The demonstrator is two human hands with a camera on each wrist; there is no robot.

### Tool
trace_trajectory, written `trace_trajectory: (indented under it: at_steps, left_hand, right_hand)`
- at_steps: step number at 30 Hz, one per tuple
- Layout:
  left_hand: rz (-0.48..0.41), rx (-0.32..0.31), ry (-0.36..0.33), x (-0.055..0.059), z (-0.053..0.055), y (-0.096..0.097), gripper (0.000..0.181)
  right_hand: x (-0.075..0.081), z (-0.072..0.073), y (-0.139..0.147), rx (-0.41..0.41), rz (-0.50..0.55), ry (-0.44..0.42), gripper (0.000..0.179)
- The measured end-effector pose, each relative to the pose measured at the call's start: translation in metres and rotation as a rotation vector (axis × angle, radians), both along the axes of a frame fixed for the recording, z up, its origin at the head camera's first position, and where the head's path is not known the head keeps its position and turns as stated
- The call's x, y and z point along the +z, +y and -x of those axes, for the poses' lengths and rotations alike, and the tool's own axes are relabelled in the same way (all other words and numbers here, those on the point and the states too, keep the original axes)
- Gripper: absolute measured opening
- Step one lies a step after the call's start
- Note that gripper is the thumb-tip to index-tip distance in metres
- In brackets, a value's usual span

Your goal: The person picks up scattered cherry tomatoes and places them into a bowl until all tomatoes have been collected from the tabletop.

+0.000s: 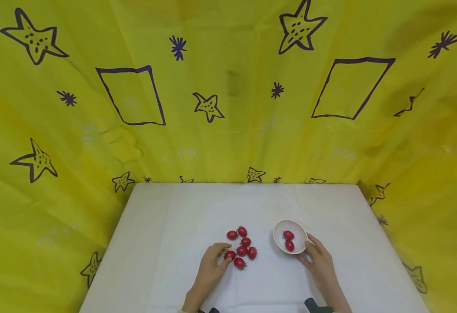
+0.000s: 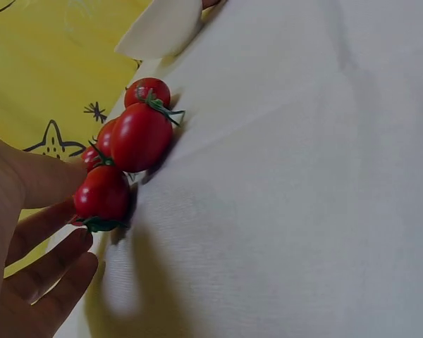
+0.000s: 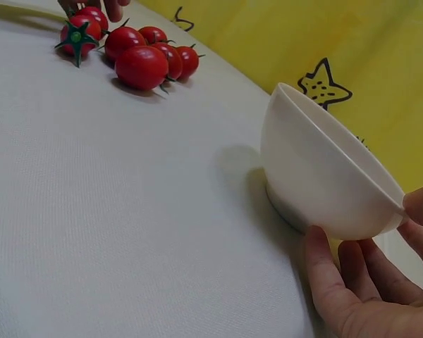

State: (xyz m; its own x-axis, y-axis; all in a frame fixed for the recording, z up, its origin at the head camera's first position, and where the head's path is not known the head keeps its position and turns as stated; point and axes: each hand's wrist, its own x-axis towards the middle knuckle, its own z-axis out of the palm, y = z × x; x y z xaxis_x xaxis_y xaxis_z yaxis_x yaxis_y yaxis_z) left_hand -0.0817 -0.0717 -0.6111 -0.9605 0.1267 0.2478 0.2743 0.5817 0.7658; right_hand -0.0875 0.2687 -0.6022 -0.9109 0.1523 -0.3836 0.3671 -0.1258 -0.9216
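White bowl (image 3: pixel 310 162): my landmark, its mouth facing up to me; I take it to sit apart from the loose fruit so its rim is free on that side.
Two tomatoes (image 1: pixel 289 246): inside the bowl, one just beyond the other; the curved wall presumably stops them rolling.
Seven loose tomatoes (image 1: pixel 242 251): grouped on the worktop (image 1: pixel 181 217) to the bowl's left, apart from it; bunched like this, they all look within easy reach of one hand.
Right hand (image 1: pixel 319 255): at the bowl's right side, fingers gripping it, thumb at the rim and fingertips under the outer wall; to my judgement a steadying hold that leaves the mouth uncovered. Whether the bowl's foot sits flat, I cannot tell.
Left hand (image 1: pixel 213 263): at the edge of the loose group farthest from the bowl, thumb and forefinger bent about the outermost tomato (image 2: pixel 102 193); I cannot tell whether the fingers have closed in a pinch or only touch it.
Left pose: forearm slanting in from nearer me than the bowl, thumb uppermost in the wrist view, the other fingers loosely bent.
Right pose: forearm reaching in from the bowl's near right, wrist angled towards it.
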Motion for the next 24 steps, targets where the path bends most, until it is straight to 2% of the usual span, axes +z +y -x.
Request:
trace_trajectory:
  at_steps: [4,11,19,24]
  left_hand:
    - [0.024,0.001,0.004,-0.006,-0.002,0.000,0.037]
    - [0.040,-0.007,0.096,-0.012,-0.002,0.000,0.033]
    - [0.036,-0.011,0.059,-0.015,-0.002,-0.001,0.032]
    - [0.040,-0.009,0.094,-0.015,-0.002,0.000,0.033]
  right_hand:
    - [0.001,0.000,-0.001,0.001,-0.009,0.004,0.058]
    - [0.002,-0.001,-0.003,-0.006,-0.015,-0.003,0.057]
    - [0.001,-0.001,-0.002,-0.006,-0.013,-0.012,0.057]
    - [0.000,-0.001,-0.001,-0.015,-0.006,-0.002,0.060]
